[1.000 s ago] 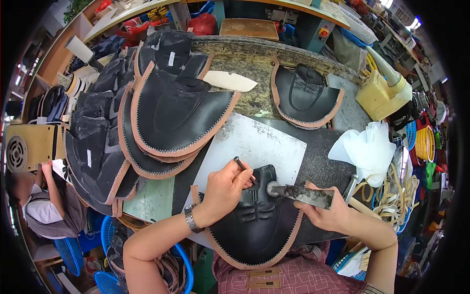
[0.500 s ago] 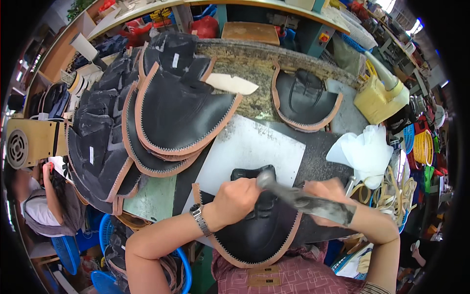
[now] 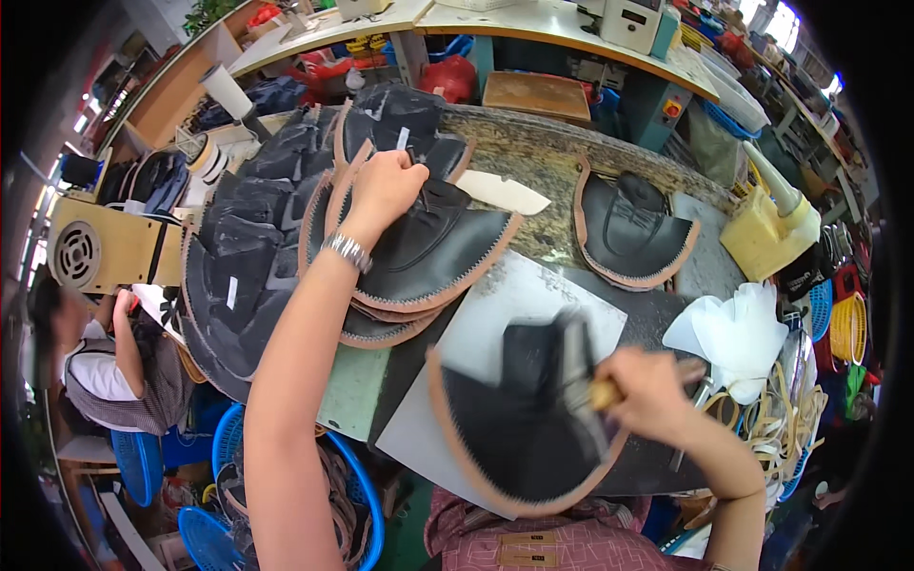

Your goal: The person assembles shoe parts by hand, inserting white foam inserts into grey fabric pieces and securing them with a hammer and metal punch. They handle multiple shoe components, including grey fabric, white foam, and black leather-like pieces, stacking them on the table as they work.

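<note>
My left hand (image 3: 386, 188) reaches far left over a pile of black shoe uppers, its fingers pinched on the top shoe upper (image 3: 443, 252) by its tongue. This upper has a curved shape and a tan zigzag-cut edge. My right hand (image 3: 652, 395) is closed round a hammer (image 3: 602, 394), whose head is smeared by motion. Below the hammer, another black upper (image 3: 514, 452) lies on a white board (image 3: 419, 433) in front of me, its tongue part blurred. Whether the hammer touches this upper I cannot tell.
A single upper (image 3: 633, 233) lies at the far right of the bench. A yellow jug (image 3: 769, 228), white sheets (image 3: 731, 324) and tan strips (image 3: 785, 409) are at the right. More uppers (image 3: 243, 257) are heaped at left. Another person (image 3: 119, 366) sits beyond the left side.
My left hand has gone from the near upper to the pile at far left. The top upper there now shows its tongue. My right hand has shifted the hammer; the whole view has turned slightly.
</note>
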Available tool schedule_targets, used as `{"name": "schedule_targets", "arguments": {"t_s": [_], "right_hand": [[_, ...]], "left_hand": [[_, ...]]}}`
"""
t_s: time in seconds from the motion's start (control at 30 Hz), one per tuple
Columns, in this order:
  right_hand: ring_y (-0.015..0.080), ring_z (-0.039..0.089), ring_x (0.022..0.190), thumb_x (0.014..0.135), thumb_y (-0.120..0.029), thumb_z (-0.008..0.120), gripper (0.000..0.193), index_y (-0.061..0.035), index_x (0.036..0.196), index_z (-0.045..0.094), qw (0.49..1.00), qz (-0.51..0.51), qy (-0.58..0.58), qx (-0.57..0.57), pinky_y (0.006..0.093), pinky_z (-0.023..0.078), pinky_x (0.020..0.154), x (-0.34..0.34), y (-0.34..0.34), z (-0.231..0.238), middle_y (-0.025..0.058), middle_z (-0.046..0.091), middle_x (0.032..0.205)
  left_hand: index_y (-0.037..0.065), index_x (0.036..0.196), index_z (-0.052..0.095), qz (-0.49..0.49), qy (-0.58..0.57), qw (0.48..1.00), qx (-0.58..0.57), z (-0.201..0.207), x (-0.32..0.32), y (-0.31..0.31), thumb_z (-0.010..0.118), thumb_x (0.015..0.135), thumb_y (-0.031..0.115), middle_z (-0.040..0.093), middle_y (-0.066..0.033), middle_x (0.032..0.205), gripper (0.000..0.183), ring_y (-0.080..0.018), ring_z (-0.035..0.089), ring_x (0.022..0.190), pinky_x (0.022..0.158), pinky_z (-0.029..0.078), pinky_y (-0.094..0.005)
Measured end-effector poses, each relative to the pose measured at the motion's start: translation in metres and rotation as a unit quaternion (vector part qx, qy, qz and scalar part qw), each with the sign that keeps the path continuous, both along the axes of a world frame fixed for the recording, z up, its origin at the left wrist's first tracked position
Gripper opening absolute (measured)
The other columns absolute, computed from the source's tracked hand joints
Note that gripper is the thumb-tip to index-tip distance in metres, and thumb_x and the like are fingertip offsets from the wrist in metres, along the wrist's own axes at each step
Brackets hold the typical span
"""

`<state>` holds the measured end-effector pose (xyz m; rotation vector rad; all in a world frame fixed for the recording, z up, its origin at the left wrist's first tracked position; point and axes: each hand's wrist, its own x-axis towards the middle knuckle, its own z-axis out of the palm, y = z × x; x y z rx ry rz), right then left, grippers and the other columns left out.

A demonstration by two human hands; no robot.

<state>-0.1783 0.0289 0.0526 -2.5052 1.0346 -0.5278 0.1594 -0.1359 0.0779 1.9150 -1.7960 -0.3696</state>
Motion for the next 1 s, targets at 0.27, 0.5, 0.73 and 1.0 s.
{"name": "schedule_targets", "arguments": {"t_s": [0.27,0.5,0.73,1.0], "right_hand": [[0.0363,0.056,0.08,0.074,-0.008,0.062,0.018,-0.0035,0.089,0.053,0.949,-0.302,0.048,-0.07,0.0387,0.044,0.07,-0.092,-0.161,-0.016,0.0164,0.056,0.084],[0.0305,0.056,0.081,0.073,-0.003,0.062,0.021,-0.0013,0.092,0.054,0.944,-0.292,-0.066,-0.137,0.0319,0.045,0.073,-0.086,-0.134,-0.022,0.0122,0.058,0.091],[0.0094,0.05,0.07,0.082,-0.011,0.066,0.017,0.0002,0.091,0.06,0.947,-0.237,-0.213,0.034,0.0245,0.042,0.065,-0.052,-0.088,0.044,0.0004,0.058,0.079],[0.0231,0.061,0.062,0.085,-0.022,0.061,0.017,-0.007,0.092,0.067,0.99,-0.087,-0.01,0.11,0.0332,0.047,0.06,-0.015,0.002,0.053,0.0081,0.063,0.073]], "left_hand": [[0.002,0.079,0.07,-0.032,-0.181,0.968,0.172,-0.067,0.005,-0.084,0.065,0.075,0.029,0.066,-0.0164,0.077,0.028,-0.0246,0.063,0.072,0.066,0.048,-0.0344],[0.007,0.077,0.071,-0.108,-0.1,0.968,-0.203,0.023,-0.013,0.031,0.067,0.076,0.019,0.062,-0.0105,0.079,0.013,-0.0268,0.06,0.081,0.073,0.044,-0.0389],[0.0,0.073,0.063,-0.134,0.278,0.947,0.085,0.074,-0.054,0.134,0.068,0.081,0.016,0.053,0.0022,0.074,0.019,-0.0053,0.049,0.068,0.062,0.04,-0.0226],[0.001,0.082,0.065,-0.103,0.194,0.975,-0.042,-0.037,-0.058,0.203,0.065,0.082,0.011,0.06,-0.0094,0.1,0.01,-0.0136,0.058,0.08,0.07,0.046,-0.0277]]}}
